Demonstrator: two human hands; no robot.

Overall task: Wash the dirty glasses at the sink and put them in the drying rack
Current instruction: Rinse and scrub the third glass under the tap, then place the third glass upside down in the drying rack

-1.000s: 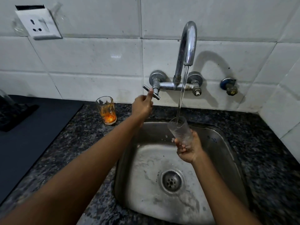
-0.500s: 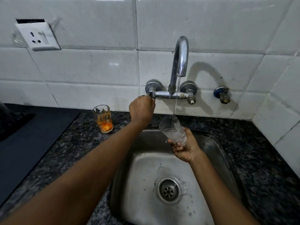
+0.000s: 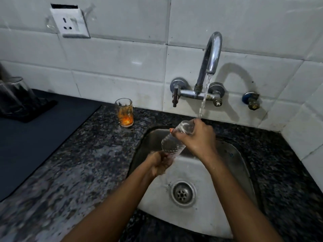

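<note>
The room is dim, with a cool, greyish cast over the white wall tiles. Light falls from above and to the left: the tap spout throws a curved, soft-edged shadow onto the tiles to its right. Bright highlights sit on the spout's chrome bend and a small glare patch on one tile. The granite counter smears into motion blur toward the lower left, and the left hand is blurred. Straight tile joints bow near the frame edges from wide-angle distortion. The sink basin reflects pale light.
</note>
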